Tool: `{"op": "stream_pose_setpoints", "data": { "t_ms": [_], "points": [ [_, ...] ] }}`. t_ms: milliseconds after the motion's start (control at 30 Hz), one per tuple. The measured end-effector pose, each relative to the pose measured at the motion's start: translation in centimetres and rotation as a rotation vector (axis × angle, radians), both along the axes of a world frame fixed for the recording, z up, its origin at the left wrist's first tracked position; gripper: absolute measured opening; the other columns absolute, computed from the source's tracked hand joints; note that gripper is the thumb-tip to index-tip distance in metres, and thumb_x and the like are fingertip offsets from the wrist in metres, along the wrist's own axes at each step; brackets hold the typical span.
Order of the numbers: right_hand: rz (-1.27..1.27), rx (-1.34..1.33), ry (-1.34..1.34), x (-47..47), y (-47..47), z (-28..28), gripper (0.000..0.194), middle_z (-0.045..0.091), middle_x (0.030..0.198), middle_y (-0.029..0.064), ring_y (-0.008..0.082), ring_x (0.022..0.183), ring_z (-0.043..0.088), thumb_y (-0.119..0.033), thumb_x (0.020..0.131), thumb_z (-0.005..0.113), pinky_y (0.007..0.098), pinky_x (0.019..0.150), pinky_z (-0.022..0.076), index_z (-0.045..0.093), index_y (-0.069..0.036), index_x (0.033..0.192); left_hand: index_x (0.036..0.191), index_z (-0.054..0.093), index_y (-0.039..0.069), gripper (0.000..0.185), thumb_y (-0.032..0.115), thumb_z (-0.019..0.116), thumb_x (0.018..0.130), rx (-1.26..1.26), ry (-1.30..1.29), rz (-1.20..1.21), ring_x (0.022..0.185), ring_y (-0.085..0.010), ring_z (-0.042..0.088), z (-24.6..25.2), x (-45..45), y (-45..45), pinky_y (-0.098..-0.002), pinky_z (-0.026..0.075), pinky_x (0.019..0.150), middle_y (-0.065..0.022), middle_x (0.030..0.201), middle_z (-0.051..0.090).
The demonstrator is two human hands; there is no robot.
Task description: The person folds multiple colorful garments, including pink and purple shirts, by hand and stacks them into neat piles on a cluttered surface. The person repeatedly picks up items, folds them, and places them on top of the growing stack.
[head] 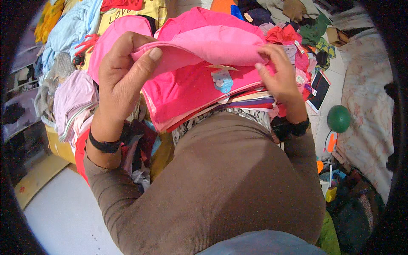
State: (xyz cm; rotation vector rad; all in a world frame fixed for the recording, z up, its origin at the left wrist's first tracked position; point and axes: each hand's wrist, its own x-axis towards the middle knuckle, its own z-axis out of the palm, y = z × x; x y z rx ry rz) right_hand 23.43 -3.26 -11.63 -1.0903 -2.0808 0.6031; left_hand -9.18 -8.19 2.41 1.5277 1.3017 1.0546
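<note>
A light pink cloth garment [220, 44] is stretched between my two hands, its edge folded over. My left hand [119, 73] pinches one end between thumb and fingers. At the other end, my right hand [280, 70] grips the same cloth. Beneath it lies a hot pink garment [185, 95] with a blue hang tag [222, 80] on it. That garment tops a stack of folded clothes [251, 101] against my front, with red, cream and purple edges showing. More pink cloth [121, 35] spreads out beyond my left hand.
Folded lilac clothes [76, 92] are piled at the left, beside light blue cloth [71, 38]. A yellow garment [127, 19] with lettering lies at the far side. Small red and pink clothes [282, 33] are heaped at the right. A tablet [319, 91] and a green balloon [338, 118] are on the tiled floor.
</note>
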Motion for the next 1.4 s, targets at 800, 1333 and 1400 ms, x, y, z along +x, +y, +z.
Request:
{"op": "stream_pose_setpoints", "data": {
  "t_ms": [800, 1333, 1400],
  "points": [
    [0.133, -0.005, -0.119, -3.5, 7.7, -2.1, 0.028, 0.066, 0.108, 0.0177, 0.0362, 0.103, 0.060, -0.022, 0.095, 0.061, 0.0433, 0.095, 0.0461, 0.065, 0.000, 0.111, 0.092, 0.065, 0.006, 0.016, 0.022, 0.068, 0.093, -0.376, -0.085, 0.149, 0.070, -0.0049, 0.054, -6.9, -5.9, 5.5, -0.0215, 0.040, 0.060, 0.0026, 0.080, 0.061],
    [0.324, 0.031, -0.534, -5.8, 3.2, 2.0, 0.046, 0.064, 0.111, 0.0208, 0.0379, 0.102, 0.063, -0.003, 0.077, 0.064, 0.0432, 0.088, 0.0525, 0.060, 0.001, 0.123, 0.091, 0.063, 0.008, 0.014, 0.020, 0.069, 0.094, -0.413, 0.043, 0.125, 0.069, -0.0034, 0.052, -5.6, -8.7, 4.5, -0.0204, 0.038, 0.057, 0.0050, 0.080, 0.061],
    [0.231, 0.239, -0.381, -4.9, 3.7, 3.5, 0.035, 0.063, 0.101, 0.0180, 0.0367, 0.092, 0.064, -0.003, 0.080, 0.061, 0.0448, 0.079, 0.0536, 0.063, -0.002, 0.115, 0.092, 0.063, 0.007, 0.013, 0.018, 0.069, 0.094, -0.261, 0.062, 0.051, 0.070, -0.0038, 0.054, -3.8, -8.6, 4.2, -0.0205, 0.040, 0.059, 0.0046, 0.081, 0.061]
  ]
}}
